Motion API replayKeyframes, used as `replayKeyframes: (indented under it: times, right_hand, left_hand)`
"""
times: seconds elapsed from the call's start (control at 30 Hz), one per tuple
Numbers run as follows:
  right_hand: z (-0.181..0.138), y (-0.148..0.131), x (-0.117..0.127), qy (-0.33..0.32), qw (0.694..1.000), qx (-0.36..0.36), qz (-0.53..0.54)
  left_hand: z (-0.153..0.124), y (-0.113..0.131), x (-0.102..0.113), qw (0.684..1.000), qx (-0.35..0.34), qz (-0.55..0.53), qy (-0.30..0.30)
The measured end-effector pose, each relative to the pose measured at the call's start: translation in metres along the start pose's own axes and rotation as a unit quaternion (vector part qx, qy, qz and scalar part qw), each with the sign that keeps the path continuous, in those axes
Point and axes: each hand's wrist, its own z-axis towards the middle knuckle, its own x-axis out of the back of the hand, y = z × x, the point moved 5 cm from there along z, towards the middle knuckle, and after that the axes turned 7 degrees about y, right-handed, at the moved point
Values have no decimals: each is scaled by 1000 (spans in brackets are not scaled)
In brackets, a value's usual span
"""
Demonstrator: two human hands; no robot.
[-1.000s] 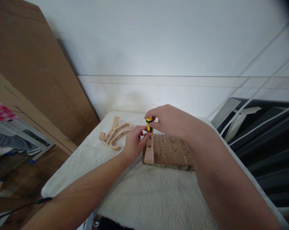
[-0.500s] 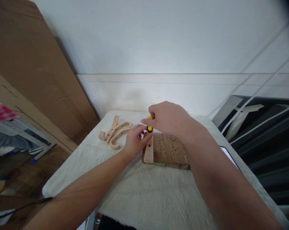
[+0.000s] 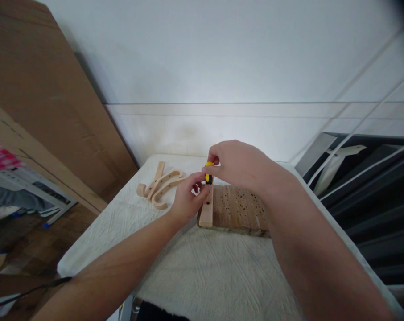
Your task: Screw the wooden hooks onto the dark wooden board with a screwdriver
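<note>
My right hand (image 3: 244,162) grips the yellow and black handle of a small screwdriver (image 3: 208,177), which stands upright over a pale wooden strip (image 3: 207,215). The strip has holes and lies along the left end of a brown wooden board (image 3: 237,209) pitted with many small holes. Close around the screwdriver's lower end, the fingers of my left hand (image 3: 187,194) are pinched together. What they hold there, and the screwdriver's tip, are hidden. Left of my hands lie pale wooden hook pieces (image 3: 166,189) with drilled holes, piled across one another.
A cream cloth (image 3: 202,272) covers the table, which stands against a white wall (image 3: 188,129). A large cardboard sheet (image 3: 64,102) leans at the left. Dark folded material (image 3: 379,209) and white cords are at the right.
My right thumb and fingers have shifted slightly on the screwdriver handle, the thumb moving right. The left hand, strip and board stay in place; the view has shifted a little.
</note>
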Motion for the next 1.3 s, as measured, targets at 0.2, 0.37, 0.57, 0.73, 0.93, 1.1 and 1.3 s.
replayKeyframes:
  times: [0.2,0.37,0.57,0.73,0.93,1.1,1.3]
  right_hand:
    - [1,-4,-1,0,999,-33,-33]
    - [0,-3,2,9,998,-54,-38]
    - [-5,-2,6,-2,998,9,59]
    - [-3,1,4,-5,999,7,40]
    - [-2,0,2,-17,1000,-4,1]
    - [-3,-1,4,-11,999,-25,-31]
    - [-2,-1,2,-5,999,15,32]
  left_hand:
    - [3,2,2,997,-10,72,3]
    - [5,2,4,995,-24,95,6]
    - [3,2,2,997,-20,74,-10]
    - [2,1,1,998,-25,48,-23]
    - [2,2,2,999,-23,29,-19]
    - [4,-1,4,998,-7,65,-2]
    - [4,-1,2,998,-21,61,-21]
